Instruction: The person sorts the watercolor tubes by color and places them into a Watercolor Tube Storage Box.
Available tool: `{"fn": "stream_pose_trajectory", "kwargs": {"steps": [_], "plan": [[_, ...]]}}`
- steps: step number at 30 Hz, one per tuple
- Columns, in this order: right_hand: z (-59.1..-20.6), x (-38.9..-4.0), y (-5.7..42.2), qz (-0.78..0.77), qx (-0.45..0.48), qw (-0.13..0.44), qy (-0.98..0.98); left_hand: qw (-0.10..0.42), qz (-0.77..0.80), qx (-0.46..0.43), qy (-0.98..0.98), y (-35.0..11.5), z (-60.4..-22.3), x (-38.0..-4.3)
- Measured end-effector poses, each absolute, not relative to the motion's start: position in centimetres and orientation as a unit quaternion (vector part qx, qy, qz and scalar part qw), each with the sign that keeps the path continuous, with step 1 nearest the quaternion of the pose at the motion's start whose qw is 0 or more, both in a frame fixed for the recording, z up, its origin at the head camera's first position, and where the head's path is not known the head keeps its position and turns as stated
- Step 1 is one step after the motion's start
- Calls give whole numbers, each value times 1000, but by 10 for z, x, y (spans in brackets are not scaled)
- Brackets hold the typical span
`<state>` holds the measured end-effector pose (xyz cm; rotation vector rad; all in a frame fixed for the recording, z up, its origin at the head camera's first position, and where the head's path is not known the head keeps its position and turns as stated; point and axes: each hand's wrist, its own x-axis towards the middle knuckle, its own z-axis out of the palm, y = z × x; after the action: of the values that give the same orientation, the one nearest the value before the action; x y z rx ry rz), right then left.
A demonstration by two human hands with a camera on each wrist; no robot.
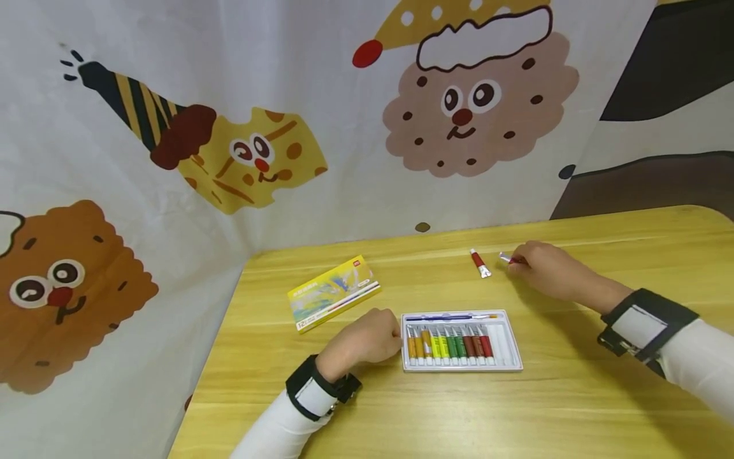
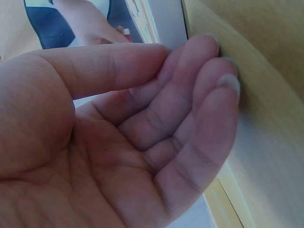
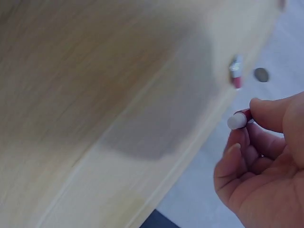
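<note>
My right hand [image 1: 545,271] pinches a small red paint tube [image 3: 248,114] between thumb and fingers above the right side of the table. Its round white cap faces the camera in the right wrist view, and its silver end pokes out past the fingers in the head view. Left of that hand lies another red paint tube [image 1: 478,262] on the wood. My left hand [image 1: 367,335], loosely curled with nothing in its palm, rests at the left edge of a white tray [image 1: 510,368]. Inside the tray stands a row of orange, yellow, green, brown and red paint tubes [image 1: 450,345].
A thin blue paintbrush [image 1: 441,317] lies along the tray's top slot. Behind my left hand is a yellow paint box [image 1: 332,293], set at an angle on the wooden table [image 1: 436,414]. A cartoon-printed cloth [image 1: 344,204] hangs along the table's back and left edges.
</note>
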<state>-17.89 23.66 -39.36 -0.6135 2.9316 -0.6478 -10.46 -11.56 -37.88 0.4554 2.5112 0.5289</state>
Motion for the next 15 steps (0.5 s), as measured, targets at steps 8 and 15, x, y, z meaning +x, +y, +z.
{"fn": "stream_pose_trajectory", "kwargs": {"steps": [8,15], "plan": [[-377,-160,228,-262,-175,39,948,260,191,170,931,-115,-377,-103],[-366,-130,218,-296,-173,19,939,257,191,173,932,-114,-376,-103]]}}
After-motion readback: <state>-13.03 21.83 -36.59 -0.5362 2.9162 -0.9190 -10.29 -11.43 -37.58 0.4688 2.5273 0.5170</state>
